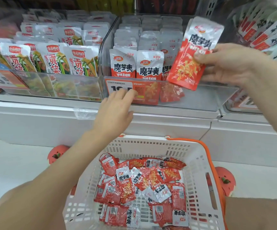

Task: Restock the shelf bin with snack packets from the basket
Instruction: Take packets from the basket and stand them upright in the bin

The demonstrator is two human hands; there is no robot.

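White slotted basket (199, 165) with orange handle sat nearest, at 6 o'clock, holding loose red snack packets (142, 185). Left hand (116, 110), at centre, reached with relaxed fingers touching the price label (132, 90) on the clear shelf bin (200, 98). Right hand (230, 63), at 2 o'clock, pinched one red-and-silver packet (190, 53), tilted, over the bin's right side. Upright rows of matching packets (137, 63) stood at 12 o'clock; green-printed packets (54, 58) at 10 o'clock.

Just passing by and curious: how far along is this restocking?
Partly done. The clear shelf bin already holds upright rows of packets on its left and middle, but its right side looks bare. The right hand holds one red packet over that gap; the left hand rests at the bin's front. Many packets still lie in the white basket, so plenty remains.
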